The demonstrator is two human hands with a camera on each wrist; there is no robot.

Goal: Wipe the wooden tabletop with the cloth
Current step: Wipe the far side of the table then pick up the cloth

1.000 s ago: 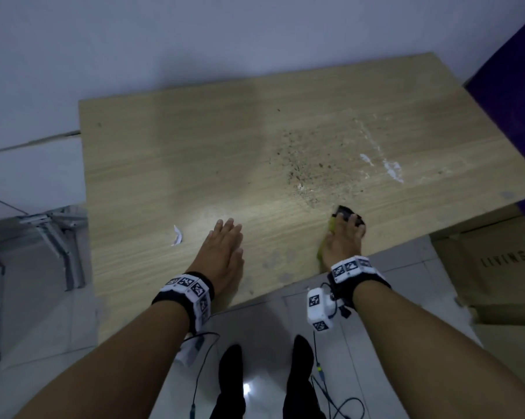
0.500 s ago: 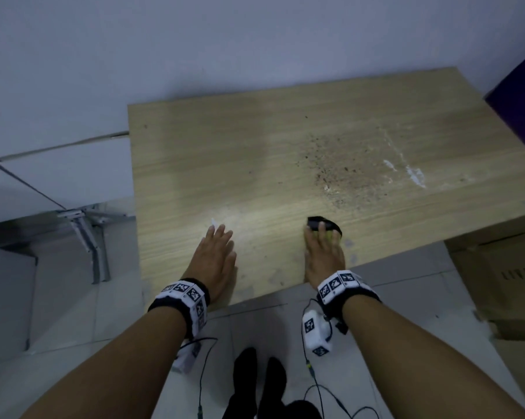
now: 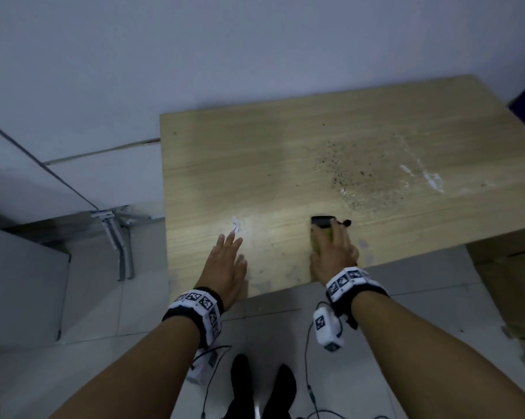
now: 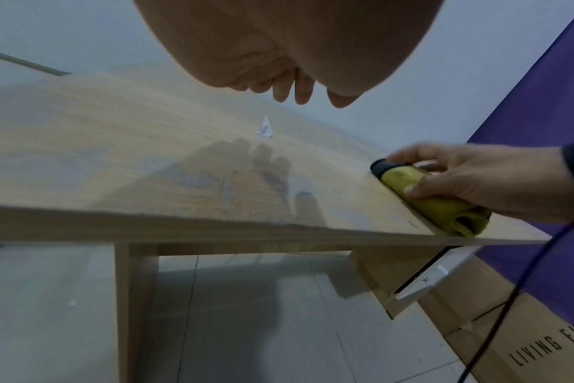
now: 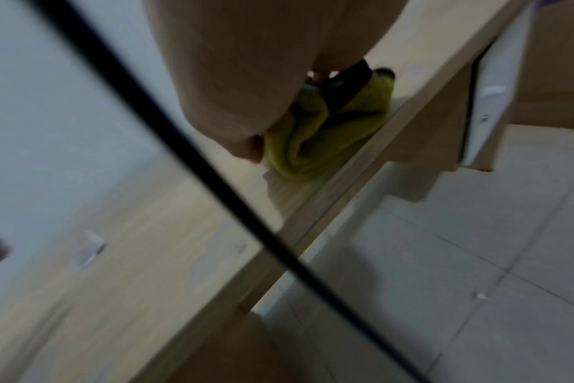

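Sliding leftward along the near edge of the worktop (image 3: 285, 152) since a second ago, right hand (image 3: 333, 252) curling its grip round the yellow cloth (image 4: 433, 204), left hand (image 3: 225, 261) hovering flat and empty, leaving the dark specks (image 3: 354, 176) behind, unwiped

A small white paper scrap (image 3: 235, 224) is lying on top of the wood. A brown box (image 4: 521, 334) with letters on it is sitting on the pale floor tiles (image 3: 104, 316). A purple sheet (image 4: 541, 108) is hanging beside the white wall (image 3: 194, 55).
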